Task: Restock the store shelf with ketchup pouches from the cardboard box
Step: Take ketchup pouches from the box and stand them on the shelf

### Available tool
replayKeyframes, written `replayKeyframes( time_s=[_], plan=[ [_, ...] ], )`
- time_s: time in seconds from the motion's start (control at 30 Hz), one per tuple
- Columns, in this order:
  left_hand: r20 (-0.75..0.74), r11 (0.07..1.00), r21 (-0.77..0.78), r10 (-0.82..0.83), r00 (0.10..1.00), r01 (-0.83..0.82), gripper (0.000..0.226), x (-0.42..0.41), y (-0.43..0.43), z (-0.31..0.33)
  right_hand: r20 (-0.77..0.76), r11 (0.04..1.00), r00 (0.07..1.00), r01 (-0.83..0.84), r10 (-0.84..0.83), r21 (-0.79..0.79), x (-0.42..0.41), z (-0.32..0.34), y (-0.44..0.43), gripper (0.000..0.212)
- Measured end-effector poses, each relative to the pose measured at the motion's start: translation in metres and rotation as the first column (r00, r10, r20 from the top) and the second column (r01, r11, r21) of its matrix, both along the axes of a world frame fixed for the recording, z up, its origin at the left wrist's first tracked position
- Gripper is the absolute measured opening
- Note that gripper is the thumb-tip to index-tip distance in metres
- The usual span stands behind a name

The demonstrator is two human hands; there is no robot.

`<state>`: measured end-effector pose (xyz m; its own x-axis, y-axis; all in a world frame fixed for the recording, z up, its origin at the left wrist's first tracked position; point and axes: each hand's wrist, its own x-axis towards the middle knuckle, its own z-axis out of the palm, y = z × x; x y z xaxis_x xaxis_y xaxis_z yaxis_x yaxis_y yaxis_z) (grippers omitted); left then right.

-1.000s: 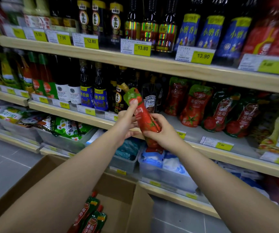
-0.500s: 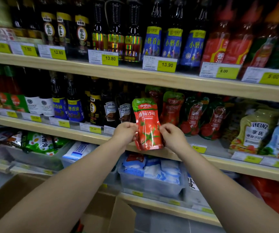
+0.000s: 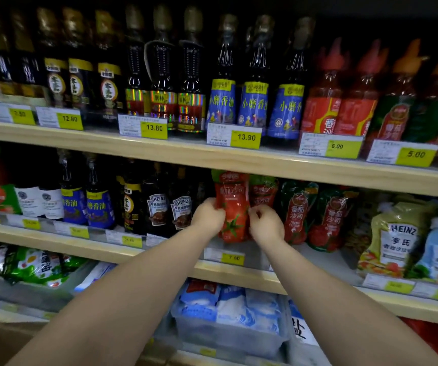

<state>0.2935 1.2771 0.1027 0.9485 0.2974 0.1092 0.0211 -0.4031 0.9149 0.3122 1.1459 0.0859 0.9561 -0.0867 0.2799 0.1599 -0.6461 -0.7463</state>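
Red ketchup pouch (image 3: 232, 207) — edges hidden by both hands.

Yellow price tags on the upper shelf edge read 12.80 (image 3: 70, 119), 13.80 (image 3: 154, 127), 13.90 (image 3: 246, 137), 6.00 (image 3: 337, 146) and 5.00 (image 3: 416, 154). Blue bottle labels (image 3: 254, 107) above read 小磨香油. On the middle shelf, two dark bottles (image 3: 157, 207) and a pale pouch (image 3: 400, 235) say HEINZ; the green-topped pouches (image 3: 295, 215) read 番茄沙司.
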Motion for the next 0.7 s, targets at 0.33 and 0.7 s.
replayKeyframes(
  time_s=[0.33,0.7],
  plan=[
    [-0.067,0.989,0.110,-0.092,0.993,0.099,0.038,0.007,0.010,-0.023,-0.147,0.993,0.983,-0.114,0.110,-0.021,0.015,-0.041,0.007,0.012],
    [-0.329,0.901,0.378,-0.083,0.941,0.211,0.037,0.011,0.016,-0.038,-0.208,0.984,0.974,-0.113,0.084,-0.134,0.007,-0.039,0.006,0.030]
  ],
)
